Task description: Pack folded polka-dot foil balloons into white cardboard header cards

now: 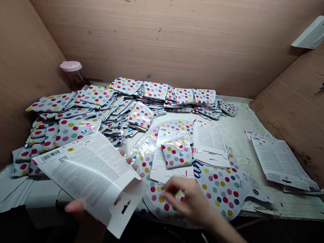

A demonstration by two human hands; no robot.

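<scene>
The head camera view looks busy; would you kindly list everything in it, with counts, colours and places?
folded polka-dot foil balloons: dozens, silver with coloured dots, piled at the table's back and left
round polka-dot foil balloon: one, silver with coloured dots, flat at the table's front
loose printed cards: several, white, on the round balloon and at the table's right
held printed card: one, white, front left
jar: one, clear with pink lid, back left
socket plate: one, white, right wall
table: one, pale, between wooden walls
left hand: one, holding the held printed card
right hand: one, over the round balloon
</scene>
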